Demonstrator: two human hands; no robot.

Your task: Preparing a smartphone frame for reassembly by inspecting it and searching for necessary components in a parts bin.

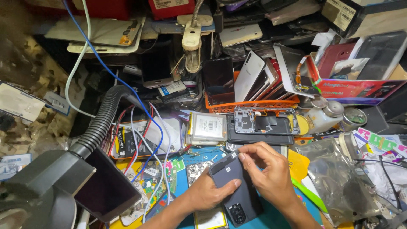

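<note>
A dark grey phone (232,188) lies back-up and tilted between both hands, its camera block toward me. My left hand (205,193) grips its left edge, thumb across the back. My right hand (267,171) curls over the phone's upper right corner, with fingertips on the top edge. Just beyond the hands lies a bare phone frame (265,121) on a black phone body. Silver battery cells (207,127) sit left of it.
A black flexible hose with a dark lamp head (51,174) fills the lower left. An orange basket (254,105) holds several phones upright. A white bottle (324,116), a clear plastic bag (339,178), loose wires and circuit boards crowd the blue mat (186,178).
</note>
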